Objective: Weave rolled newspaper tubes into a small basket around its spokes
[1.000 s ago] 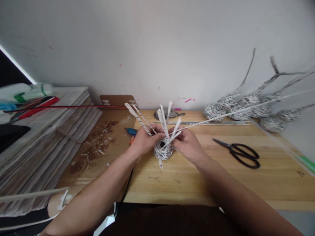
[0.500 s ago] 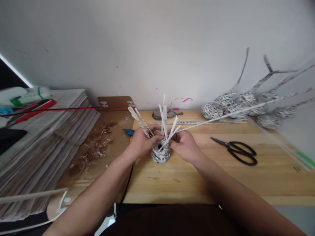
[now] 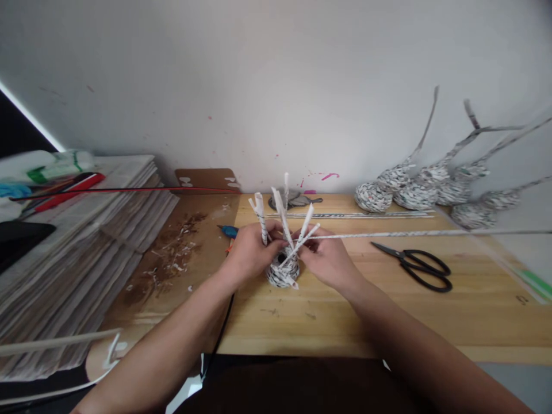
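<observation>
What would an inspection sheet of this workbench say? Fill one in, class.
Surface: wooden table, bare in front.
Job's things: small woven paper basket with upright paper stakes; long paper strand running right.
Clutter: scissors, paper scraps, newspaper stack, finished woven pieces.
Grips: left hand and right hand both closed on the basket.
Cables: black cord at the table edge.
Surroundings: white wall.

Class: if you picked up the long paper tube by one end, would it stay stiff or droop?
The tube probably stays fairly stiff: it runs nearly straight from the right hand out past the scissors. It looks thin and light, so it may sag slightly and would likely kink if squeezed.
</observation>
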A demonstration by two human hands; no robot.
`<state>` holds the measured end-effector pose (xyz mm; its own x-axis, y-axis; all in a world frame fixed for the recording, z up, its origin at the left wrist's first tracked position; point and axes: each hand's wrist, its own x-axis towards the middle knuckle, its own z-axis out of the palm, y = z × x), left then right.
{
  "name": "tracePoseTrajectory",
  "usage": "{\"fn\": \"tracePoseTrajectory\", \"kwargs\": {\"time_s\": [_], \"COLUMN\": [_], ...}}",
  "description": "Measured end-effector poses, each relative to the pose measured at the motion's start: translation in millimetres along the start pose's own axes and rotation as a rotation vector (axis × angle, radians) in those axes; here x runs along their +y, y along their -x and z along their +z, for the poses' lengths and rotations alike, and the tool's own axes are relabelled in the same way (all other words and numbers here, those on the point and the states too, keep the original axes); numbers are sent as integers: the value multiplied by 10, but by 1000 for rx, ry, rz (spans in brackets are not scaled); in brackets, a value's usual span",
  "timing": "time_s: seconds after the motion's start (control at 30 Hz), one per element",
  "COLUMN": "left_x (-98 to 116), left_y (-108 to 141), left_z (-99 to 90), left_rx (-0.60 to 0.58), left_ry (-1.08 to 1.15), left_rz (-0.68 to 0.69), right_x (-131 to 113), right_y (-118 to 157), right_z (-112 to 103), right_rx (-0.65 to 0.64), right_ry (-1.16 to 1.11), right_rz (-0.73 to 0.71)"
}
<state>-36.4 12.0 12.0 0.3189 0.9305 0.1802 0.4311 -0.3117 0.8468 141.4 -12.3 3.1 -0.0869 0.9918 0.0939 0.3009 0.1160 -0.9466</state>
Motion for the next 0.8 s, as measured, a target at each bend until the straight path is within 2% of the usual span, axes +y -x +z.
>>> {"fn": "tracePoseTrajectory", "kwargs": {"time_s": [0.13,0.3,0.43,0.6,0.8], "left_x": [4,34,35,65,59], "left_y": [-1,13,8,9,14], "left_z": [-1,0,0,11,-2], "left_rx": [-4,35,17,-20,-6], "left_ry": [-37,-20,47,98,23], "left_rz": [-16,-45,-48,-81,-156], "right_x": [52,58,76,139,114], "right_y": [-12,17,17,3,-17], "right_z": [7,29,32,33,-35], "right_rx": [-20,-17,-11,-3,-26], "right_ry": [69,42,45,35,86], "right_rz": [16,-82,-139,-108,-37]}}
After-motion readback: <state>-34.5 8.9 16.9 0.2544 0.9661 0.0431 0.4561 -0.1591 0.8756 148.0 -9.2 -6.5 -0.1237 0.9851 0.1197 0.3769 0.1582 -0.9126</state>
